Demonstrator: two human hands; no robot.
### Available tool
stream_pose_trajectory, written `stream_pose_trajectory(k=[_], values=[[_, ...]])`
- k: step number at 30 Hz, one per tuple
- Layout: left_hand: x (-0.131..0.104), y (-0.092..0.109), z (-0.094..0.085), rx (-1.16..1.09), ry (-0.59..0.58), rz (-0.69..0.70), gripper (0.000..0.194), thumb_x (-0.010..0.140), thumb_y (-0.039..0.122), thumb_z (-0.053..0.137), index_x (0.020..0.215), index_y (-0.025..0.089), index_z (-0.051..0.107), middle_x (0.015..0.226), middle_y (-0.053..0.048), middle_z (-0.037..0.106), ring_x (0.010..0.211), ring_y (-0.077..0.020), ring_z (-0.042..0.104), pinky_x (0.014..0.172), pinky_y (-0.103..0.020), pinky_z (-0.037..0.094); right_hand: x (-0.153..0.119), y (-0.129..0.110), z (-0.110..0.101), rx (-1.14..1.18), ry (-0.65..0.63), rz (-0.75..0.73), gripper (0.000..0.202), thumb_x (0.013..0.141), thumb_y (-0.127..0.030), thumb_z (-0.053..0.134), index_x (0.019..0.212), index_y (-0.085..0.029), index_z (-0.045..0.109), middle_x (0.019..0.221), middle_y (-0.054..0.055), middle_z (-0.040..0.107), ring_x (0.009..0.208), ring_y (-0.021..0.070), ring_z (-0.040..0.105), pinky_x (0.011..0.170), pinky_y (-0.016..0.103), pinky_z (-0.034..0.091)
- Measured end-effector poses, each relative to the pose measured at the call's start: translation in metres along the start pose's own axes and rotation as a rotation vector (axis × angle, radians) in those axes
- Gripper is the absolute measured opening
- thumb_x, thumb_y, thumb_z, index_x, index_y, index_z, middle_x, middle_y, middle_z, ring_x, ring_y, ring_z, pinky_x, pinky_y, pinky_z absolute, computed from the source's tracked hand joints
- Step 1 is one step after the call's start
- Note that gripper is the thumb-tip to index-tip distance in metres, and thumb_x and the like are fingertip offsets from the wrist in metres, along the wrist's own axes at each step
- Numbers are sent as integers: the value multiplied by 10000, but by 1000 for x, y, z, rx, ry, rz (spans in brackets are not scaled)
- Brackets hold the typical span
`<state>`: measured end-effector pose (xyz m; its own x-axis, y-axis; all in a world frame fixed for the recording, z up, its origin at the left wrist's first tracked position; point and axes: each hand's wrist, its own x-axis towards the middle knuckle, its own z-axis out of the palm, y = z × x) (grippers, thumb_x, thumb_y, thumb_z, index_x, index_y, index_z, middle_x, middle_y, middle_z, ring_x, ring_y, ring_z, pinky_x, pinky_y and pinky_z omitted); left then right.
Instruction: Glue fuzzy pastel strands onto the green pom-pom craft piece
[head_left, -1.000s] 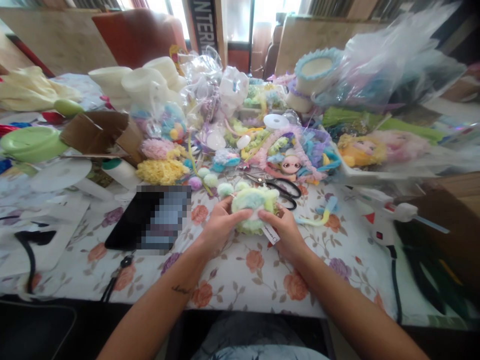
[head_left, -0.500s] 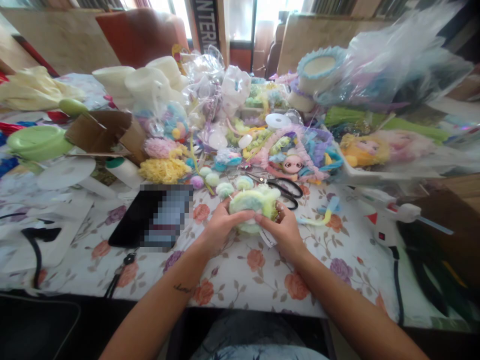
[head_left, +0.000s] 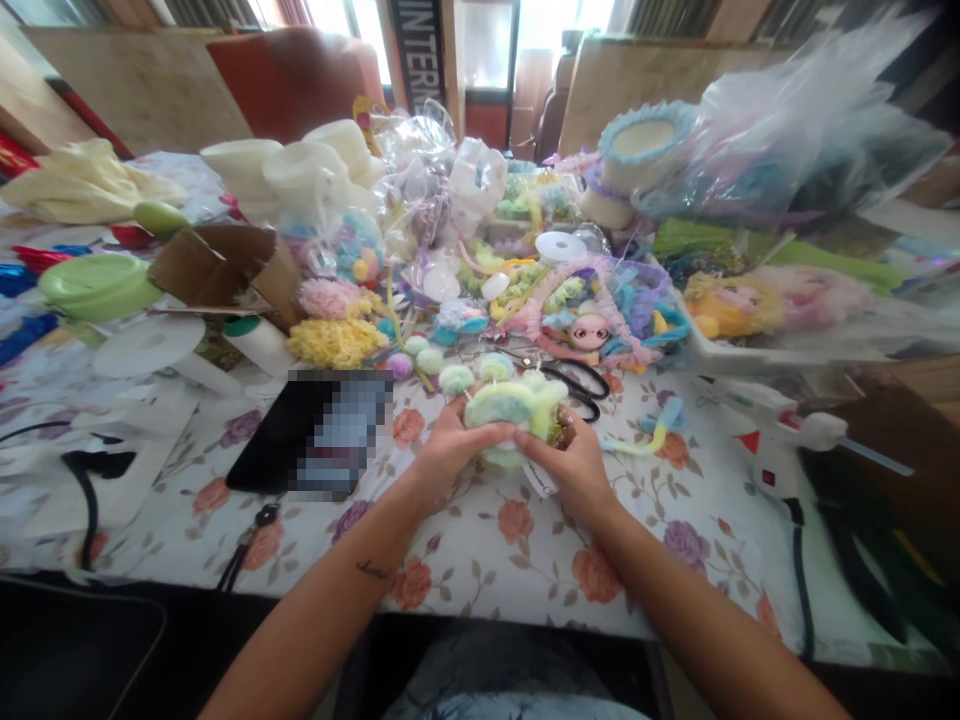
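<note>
A fuzzy pale green and yellow craft piece [head_left: 506,405] with pompom-like balls along its top is held between both hands, above the flowered tablecloth. My left hand [head_left: 457,445] grips its left side, thumb laid across the front. On the right side my right hand [head_left: 570,455] is closed, its thumb meeting the left one near the middle. The fingers behind the piece are hidden. A small white tag [head_left: 540,480] with dark writing hangs below, by the right thumb. Just behind the right hand lie black-handled scissors [head_left: 581,385]. A blue and yellow fuzzy strip [head_left: 660,428] lies further right.
To the left lies a black phone [head_left: 262,435], its screen partly blurred. A white glue gun [head_left: 772,445] stands at the right. Behind are a cardboard box [head_left: 225,270], a pink doll head [head_left: 589,332], a white spool [head_left: 561,245] and yellow fuzzy trim [head_left: 337,343].
The whole view has shifted slightly, so things sit a little further right and lower. Both hands keep the same hold on the fuzzy piece.
</note>
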<state>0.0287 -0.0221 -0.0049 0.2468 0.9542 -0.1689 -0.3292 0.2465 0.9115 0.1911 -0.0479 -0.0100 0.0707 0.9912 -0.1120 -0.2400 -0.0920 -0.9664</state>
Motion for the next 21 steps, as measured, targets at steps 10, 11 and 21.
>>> stream_pose_trajectory(k=[10,11,21], values=[[0,3,4,0,-15,67,439,663,271,974,1040,165,775,987,-57,788,927,-235,725,870,-345,589,-1,-1,2,-87,-36,-63,508,571,-327,999,1009,-239,757,994,53,825,922,287,753,828,391,617],[0,3,4,-6,-16,62,434,660,265,974,1031,164,774,978,-56,786,920,-233,724,870,-347,588,-1,-1,2,-88,-34,-64,503,569,-318,996,1004,-238,757,984,51,823,911,282,750,820,385,615],[1,4,4,-5,27,0,492,616,339,1017,1014,161,789,964,-60,798,896,-218,723,815,-308,587,0,0,-1,-36,-26,-2,454,589,-257,990,988,-238,774,965,23,817,878,253,738,815,357,585]])
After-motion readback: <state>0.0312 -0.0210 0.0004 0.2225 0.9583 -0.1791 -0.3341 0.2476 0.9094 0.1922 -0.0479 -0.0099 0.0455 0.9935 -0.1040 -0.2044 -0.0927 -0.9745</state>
